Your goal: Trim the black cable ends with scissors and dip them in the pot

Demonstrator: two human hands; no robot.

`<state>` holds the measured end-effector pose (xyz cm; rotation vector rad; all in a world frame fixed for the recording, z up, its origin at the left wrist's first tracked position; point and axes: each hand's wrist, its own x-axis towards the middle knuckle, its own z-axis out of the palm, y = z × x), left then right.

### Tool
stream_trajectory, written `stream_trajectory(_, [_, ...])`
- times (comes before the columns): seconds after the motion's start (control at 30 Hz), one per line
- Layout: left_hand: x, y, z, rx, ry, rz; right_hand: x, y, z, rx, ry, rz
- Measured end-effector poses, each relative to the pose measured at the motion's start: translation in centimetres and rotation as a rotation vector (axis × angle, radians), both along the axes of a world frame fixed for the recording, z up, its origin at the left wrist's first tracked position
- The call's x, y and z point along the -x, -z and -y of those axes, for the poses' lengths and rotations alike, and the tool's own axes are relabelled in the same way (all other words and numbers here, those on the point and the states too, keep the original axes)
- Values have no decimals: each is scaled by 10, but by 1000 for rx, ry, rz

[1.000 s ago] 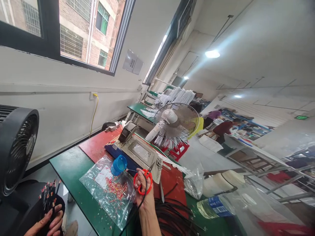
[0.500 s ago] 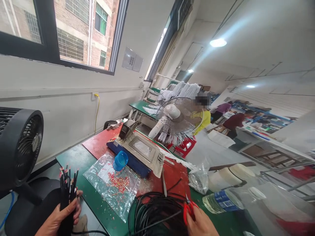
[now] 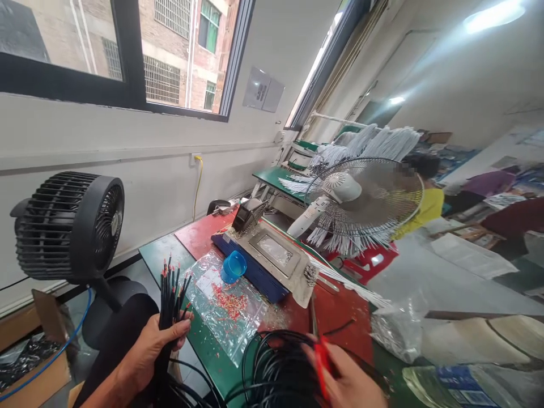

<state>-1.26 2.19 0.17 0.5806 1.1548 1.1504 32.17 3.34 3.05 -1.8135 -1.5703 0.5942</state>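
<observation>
While the left hand (image 3: pixel 168 334) grips a bundle of black cables (image 3: pixel 170 294), reddish tips up, by the green table (image 3: pixel 164 255) edge, the right hand (image 3: pixel 351 377), blurred, grasps red-handled scissors (image 3: pixel 322 362) at the black cable coil (image 3: pixel 272 371) on the tabletop; blade contact unclear.

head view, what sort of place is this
Probably a cable workshop: the left hand holds black cables, a black coil lies on the worktable, and bundled white strands show behind the white fan.
</observation>
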Motion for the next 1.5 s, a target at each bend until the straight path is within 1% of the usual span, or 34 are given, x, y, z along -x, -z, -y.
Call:
stream_trajectory(0.07, [-3,-3,2,-21,12,-8,48,6,-10,-23,-223,-132])
stream_trajectory(0.1, [-4,-5,3,-31,15,-19,71,8,-14,-17,-347,-156])
stream_trajectory(0.17, [-6,-9,4,-44,25,-50,109,10,-18,0,-487,-128])
stream_trajectory(0.23, [-8,-11,4,-45,40,-85,132,10,-18,26,-595,-89])
stream_trajectory(0.33, [-12,-13,3,-71,64,-135,145,14,-14,85,-663,-26])
stream_trajectory(0.43, [-16,-12,1,-101,76,-188,145,20,-10,129,-678,-4])
stream_trajectory(0.63, [-24,-6,-2,-107,122,-249,139,30,-8,145,-657,-17])
stream_trajectory(0.83, [-28,-8,-4,-87,124,-269,134,42,-10,115,-639,-17])
stream_trajectory(0.97, [-28,-9,-6,-79,127,-307,134,49,-11,107,-630,-64])
stream_trajectory(1.07, [-28,-8,-6,-77,126,-299,135,53,-11,132,-602,-180])
stream_trajectory(1.17, [-27,-8,-5,-85,150,-250,136,56,-12,181,-520,-372])
stream_trajectory(1.27, [-26,-7,-4,-96,195,-176,141,52,-13,328,-423,-619])
stream_trajectory(1.33, [-26,-7,-3,-92,218,-144,147,48,-13,415,-385,-748])
stream_trajectory(1.43, [-28,-7,-1,-100,253,-124,154,43,-11,471,-368,-869])
stream_trajectory(1.5, [-29,-8,0,-101,260,-116,156,43,-10,499,-368,-925])
